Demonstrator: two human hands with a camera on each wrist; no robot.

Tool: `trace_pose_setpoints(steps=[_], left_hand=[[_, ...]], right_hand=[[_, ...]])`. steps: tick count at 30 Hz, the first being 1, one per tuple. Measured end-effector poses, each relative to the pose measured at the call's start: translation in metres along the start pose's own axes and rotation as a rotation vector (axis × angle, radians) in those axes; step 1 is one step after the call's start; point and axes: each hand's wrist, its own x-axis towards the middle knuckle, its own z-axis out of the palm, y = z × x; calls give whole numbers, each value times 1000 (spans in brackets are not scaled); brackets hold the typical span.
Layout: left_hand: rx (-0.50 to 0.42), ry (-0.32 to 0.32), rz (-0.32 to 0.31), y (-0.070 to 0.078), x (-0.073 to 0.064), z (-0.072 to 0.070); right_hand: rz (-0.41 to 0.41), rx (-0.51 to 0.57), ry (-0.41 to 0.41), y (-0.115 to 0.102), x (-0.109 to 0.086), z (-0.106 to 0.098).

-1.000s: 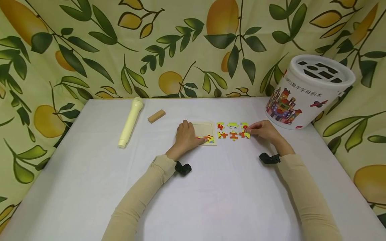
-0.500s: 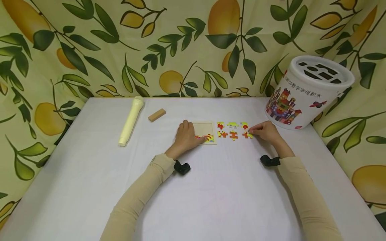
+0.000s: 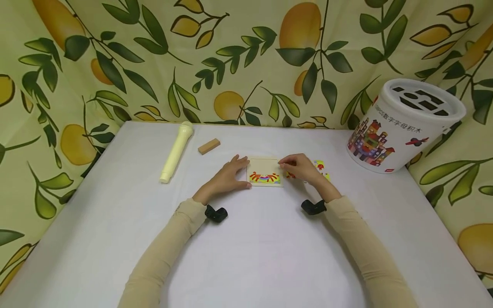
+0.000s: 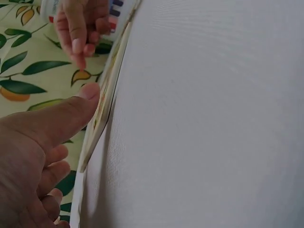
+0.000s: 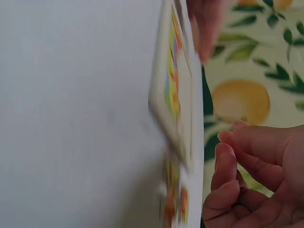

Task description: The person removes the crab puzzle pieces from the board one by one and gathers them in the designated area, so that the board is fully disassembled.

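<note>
A shallow wooden puzzle tray lies on the white table, its lower row filled with bright red, yellow and purple pieces. Spread along its left edge is my left hand, with the thumb by the near left corner and the fingers by the far one. My right hand hovers at the tray's right edge, fingers loosely curled; in the right wrist view, no piece shows between its fingertips. Loose jigsaw pieces lie right of the tray, several of them hidden under this hand.
A cream microphone-shaped stick and a small wooden block lie at the back left. At the back right stands a white block bucket with a slotted lid. A fruit-patterned curtain hangs behind the table.
My right hand has left the rightmost loose piece, after shifting it slightly right, and moved left to the tray. My left hand has drawn back leftward, uncovering the filled row. The head view has shifted.
</note>
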Motion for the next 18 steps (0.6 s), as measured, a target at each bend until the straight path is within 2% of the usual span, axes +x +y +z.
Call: trace_pose_setpoints(steps=[4,8,13,18], left_hand=[[-13,-17,15,0,3,4],[8,-44,15,3,3,6],[22,-53,-3,4,3,5],[35,-41,-26,3,7,6]], right_hand=[[-74,-28,-64,-20,10,27],[-141,-60,-72,-29,13,45],[-171,-110,-53,-33,13,55],[-169,-102,-59,-36,14,57]])
